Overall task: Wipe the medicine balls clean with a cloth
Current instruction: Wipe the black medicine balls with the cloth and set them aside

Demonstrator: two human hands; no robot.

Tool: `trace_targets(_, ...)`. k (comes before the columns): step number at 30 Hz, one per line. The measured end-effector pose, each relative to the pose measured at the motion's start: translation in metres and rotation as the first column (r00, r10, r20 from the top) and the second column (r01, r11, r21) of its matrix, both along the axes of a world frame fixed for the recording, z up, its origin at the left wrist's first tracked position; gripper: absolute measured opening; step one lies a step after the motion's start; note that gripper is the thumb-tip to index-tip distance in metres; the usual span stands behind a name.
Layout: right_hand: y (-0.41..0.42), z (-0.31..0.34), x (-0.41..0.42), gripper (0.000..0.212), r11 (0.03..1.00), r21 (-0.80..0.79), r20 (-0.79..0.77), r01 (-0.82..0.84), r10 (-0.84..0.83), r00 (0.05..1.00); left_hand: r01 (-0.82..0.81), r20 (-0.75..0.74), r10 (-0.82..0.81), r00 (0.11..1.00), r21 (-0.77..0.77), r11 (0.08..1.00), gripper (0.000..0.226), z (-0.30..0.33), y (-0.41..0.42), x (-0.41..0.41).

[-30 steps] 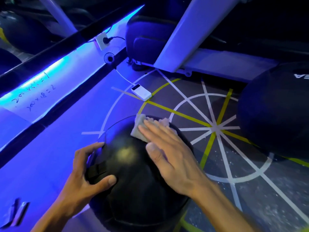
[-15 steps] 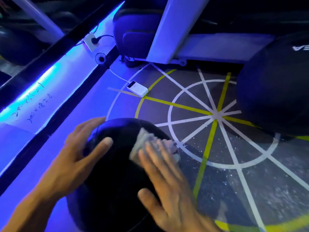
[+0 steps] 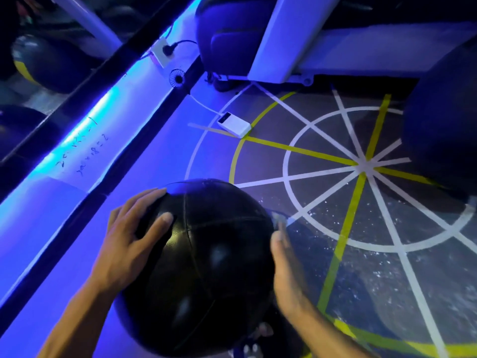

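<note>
Head view: the black stitched leather medicine ball [image 3: 204, 262] sits on the floor at lower centre. The left hand [image 3: 129, 241] spreads open-fingered on its upper left, probably bracing it. The right hand [image 3: 286, 270] presses a pale cloth [image 3: 280, 217] against its right flank; the fingers are blurred, so I cannot tell their grip.

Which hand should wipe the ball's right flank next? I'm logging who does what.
Probably the right hand: it lies flat along that side of the medicine ball with a bit of cloth showing at its fingertips. The left hand is spread on the upper left, steadying.
</note>
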State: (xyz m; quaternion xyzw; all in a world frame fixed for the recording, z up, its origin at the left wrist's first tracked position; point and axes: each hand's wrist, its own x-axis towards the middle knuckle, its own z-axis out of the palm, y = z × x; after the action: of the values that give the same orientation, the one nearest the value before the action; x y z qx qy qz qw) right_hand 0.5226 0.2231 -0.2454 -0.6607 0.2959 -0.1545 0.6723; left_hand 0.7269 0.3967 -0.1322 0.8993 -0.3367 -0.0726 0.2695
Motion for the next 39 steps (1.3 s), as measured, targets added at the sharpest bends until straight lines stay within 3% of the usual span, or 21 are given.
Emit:
trace_targets(2,0.012,0.028,0.003,0.080,0.964,-0.256,0.098,-0.071,0.099,0.990,-0.015,-0.012,0.015,1.000,0.014,1.000,0.057,0.000,0.002,0.001)
trace_targets(4,0.019,0.039,0.006,0.075,0.856,-0.510,0.190,-0.080,0.203,0.961,-0.017,-0.011,0.017,1.000,0.004,1.000,0.058,-0.001,0.004,0.001)
trace_targets(6,0.012,0.031,0.011,0.068,0.818,-0.571,0.225,-0.070,0.238,0.945,-0.025,-0.005,0.025,1.000,-0.013,1.000,0.060,-0.002,0.003,-0.004)
trace_targets(8,0.001,0.009,0.016,0.063,0.885,-0.464,0.193,-0.037,0.142,0.971,-0.025,0.011,0.026,1.000,-0.018,1.000,0.062,-0.002,-0.002,-0.011)
trace_targets(10,-0.019,0.001,0.024,0.067,0.996,-0.091,0.084,-0.001,0.009,0.996,-0.028,0.025,0.028,0.999,0.000,1.000,0.064,-0.001,-0.009,-0.017)
trace_targets(11,-0.029,0.001,0.028,0.070,0.996,0.089,0.039,0.016,-0.019,0.999,-0.025,0.034,0.024,0.999,0.009,1.000,0.065,0.000,-0.011,-0.021)
trace_targets(12,-0.034,0.005,0.031,0.069,0.988,0.156,0.034,0.009,-0.014,0.999,-0.026,0.047,0.026,0.999,0.012,1.000,0.066,0.002,-0.013,-0.023)
trace_targets(14,-0.032,0.036,0.034,0.062,0.998,-0.030,0.041,-0.061,0.062,0.997,-0.025,0.061,0.023,0.998,0.032,0.999,0.069,0.003,-0.018,-0.026)
trace_targets(17,-0.006,0.063,0.027,0.071,0.855,-0.499,0.152,-0.143,0.248,0.957,-0.029,0.077,0.027,0.997,0.031,0.999,0.069,0.001,-0.015,-0.034)
trace_targets(19,-0.007,0.049,0.018,0.063,0.806,-0.575,0.205,-0.142,0.310,0.928,-0.038,0.075,0.038,0.996,0.002,0.999,0.069,0.001,-0.013,-0.041)
trace_targets(21,-0.029,0.021,0.010,0.060,0.902,-0.406,0.165,-0.145,0.228,0.959,-0.047,0.071,0.049,0.996,-0.028,0.999,0.066,0.000,-0.011,-0.049)
trace_targets(23,-0.049,0.007,0.007,0.073,0.989,-0.018,-0.034,-0.145,0.144,0.989,-0.045,0.087,0.048,0.995,-0.033,0.998,0.064,0.000,-0.011,-0.053)
trace_targets(25,-0.051,0.008,0.002,0.081,0.986,0.067,-0.095,-0.150,0.156,0.983,-0.038,0.105,0.042,0.994,-0.038,0.999,0.063,0.000,-0.012,-0.057)
trace_targets(26,-0.046,0.019,0.001,0.074,0.987,0.002,-0.058,-0.161,0.161,0.985,-0.033,0.111,0.037,0.993,-0.038,0.999,0.064,0.000,-0.013,-0.057)
trace_targets(28,-0.030,0.050,0.004,0.068,0.931,-0.291,0.053,-0.219,0.244,0.968,-0.037,0.108,0.040,0.993,-0.029,0.999,0.066,0.001,-0.013,-0.059)
trace_targets(30,-0.022,0.068,0.012,0.070,0.787,-0.552,0.119,-0.276,0.401,0.908,-0.014,0.111,0.017,0.994,-0.023,1.000,0.069,0.001,-0.012,-0.057)
trace_targets(32,-0.031,0.059,0.028,0.065,0.680,-0.654,0.089,-0.330,0.503,0.860,0.011,0.107,-0.009,0.994,-0.015,1.000,0.070,0.003,-0.014,-0.055)
trace_targets(34,-0.058,0.040,0.049,0.061,0.767,-0.504,0.038,-0.397,0.479,0.877,0.032,0.106,-0.030,0.994,-0.012,0.999,0.071,0.005,-0.017,-0.055)
trace_targets(35,-0.072,0.039,0.060,0.059,0.841,-0.334,-0.030,-0.425,0.441,0.897,0.043,0.119,-0.042,0.992,-0.006,0.999,0.071,0.005,-0.020,-0.056)
trace_targets(37,-0.087,0.043,0.078,0.060,0.883,-0.091,-0.136,-0.460,0.446,0.885,0.065,0.142,-0.067,0.988,0.014,0.998,0.070,0.005,-0.027,-0.059)
trace_targets(39,-0.075,0.070,0.079,0.060,0.867,-0.122,-0.022,-0.484,0.485,0.874,0.081,0.153,-0.081,0.985,0.004,0.997,0.072,0.007,-0.032,-0.059)
